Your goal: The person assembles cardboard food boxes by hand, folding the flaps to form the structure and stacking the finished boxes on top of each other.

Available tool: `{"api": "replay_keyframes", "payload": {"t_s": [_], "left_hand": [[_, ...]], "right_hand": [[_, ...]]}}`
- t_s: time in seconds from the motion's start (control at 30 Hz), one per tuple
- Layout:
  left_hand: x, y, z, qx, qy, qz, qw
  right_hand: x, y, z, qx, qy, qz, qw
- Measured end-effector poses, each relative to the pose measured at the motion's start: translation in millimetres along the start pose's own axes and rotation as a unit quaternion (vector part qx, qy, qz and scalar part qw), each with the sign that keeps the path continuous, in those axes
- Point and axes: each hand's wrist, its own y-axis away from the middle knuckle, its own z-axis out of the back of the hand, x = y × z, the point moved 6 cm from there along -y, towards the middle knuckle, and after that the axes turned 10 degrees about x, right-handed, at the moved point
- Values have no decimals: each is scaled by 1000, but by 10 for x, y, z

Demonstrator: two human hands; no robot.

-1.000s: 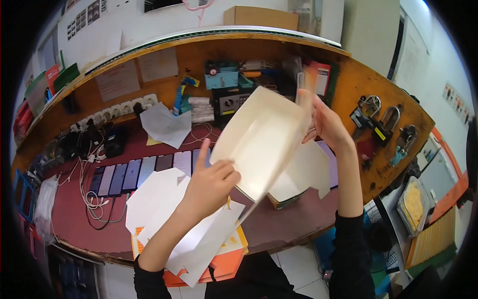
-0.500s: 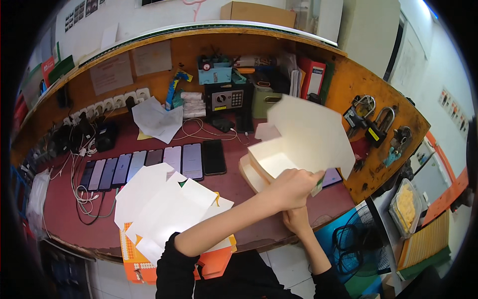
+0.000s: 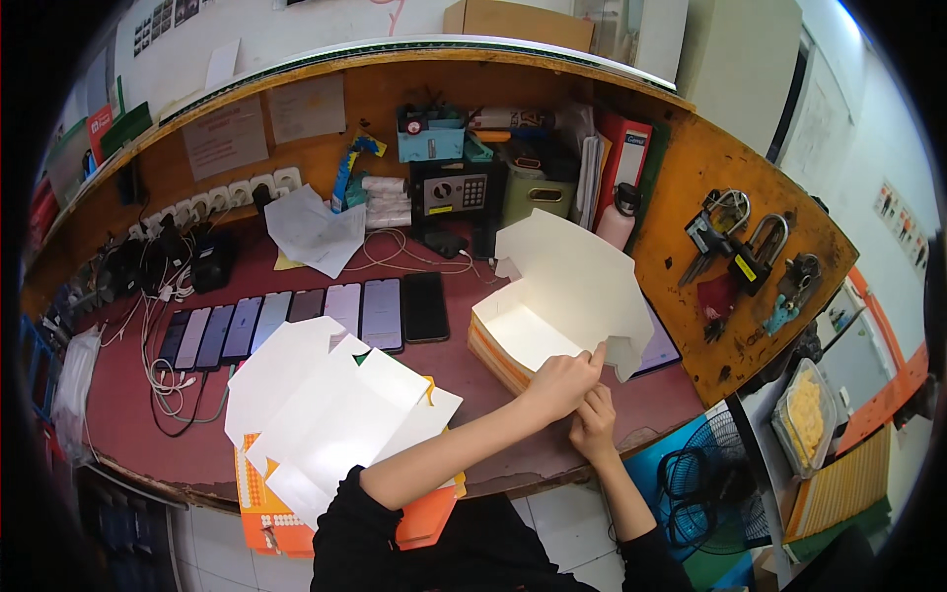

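Cluttered dark-red worktop (image 3: 326, 434) curved under an orange-brown back wall hung with padlocks (image 3: 738, 247); only the head view was on hand.

Head view: white folded cardboard box (image 3: 552, 316), lid flap standing open, sat on a short stack of like boxes at the worktop's right end. Left hand (image 3: 560, 383) reached across to the box's near right corner, fingers (image 3: 596, 353) pinched narrow on a small side flap. Right hand (image 3: 594, 419) lay just below it, touching, fingers curled in; whether they gripped any card could not be told. Loose pile of flat white box blanks (image 3: 330, 419) lay over orange cartons near the front edge, well apart from the hands. Row of dark and pale phones (image 3: 296, 321) lay face up behind the blanks.

Judged step: box body stood formed, corner flap being tucked. Next move would call for pressing that flap inside the wall while steadying the box, lid not yet closed.
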Motion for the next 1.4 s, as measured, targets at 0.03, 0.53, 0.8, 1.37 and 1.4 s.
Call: {"api": "replay_keyframes", "payload": {"t_s": [0.03,0.53,0.8,1.37,1.4], "left_hand": [[-3,11,-6,-6,14,8,1000],[55,184,-210,68,54,112,990],[1691,214,477,50,-23,245,968],[1701,563,463,47,136,250,958],[1498,681,665,11,41,272,961]], "right_hand": [[-27,23,-11,-2,-11,12,1000],[-344,-76,0,29,-21,-18,999],[-175,-162,49,39,-148,-59,986],[53,-137,-270,84,-30,-14,996],[32,-123,-259,89,-18,-19,996]]}}
